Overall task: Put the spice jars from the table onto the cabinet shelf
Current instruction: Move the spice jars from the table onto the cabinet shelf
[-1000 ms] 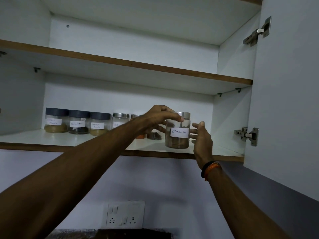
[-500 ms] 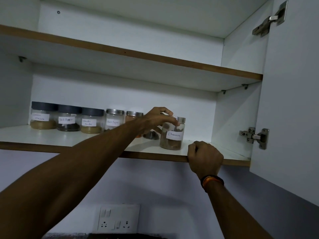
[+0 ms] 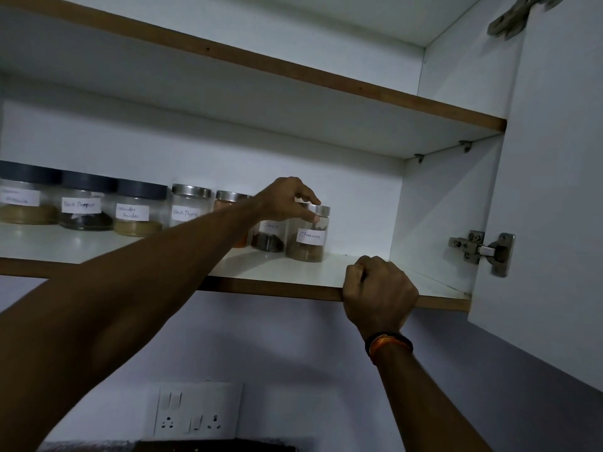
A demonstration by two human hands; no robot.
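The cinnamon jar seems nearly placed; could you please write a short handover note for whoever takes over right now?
Left hand: grips the steel lid of the cinnamon jar, which stands upright on the lower shelf.
Right hand: holds the shelf's front edge.
Done: seven jars stand in a row at the back, cinnamon rightmost beside the cloves jar.
Left: let go of the cinnamon jar. The table is out of view, so check there for any remaining jars.
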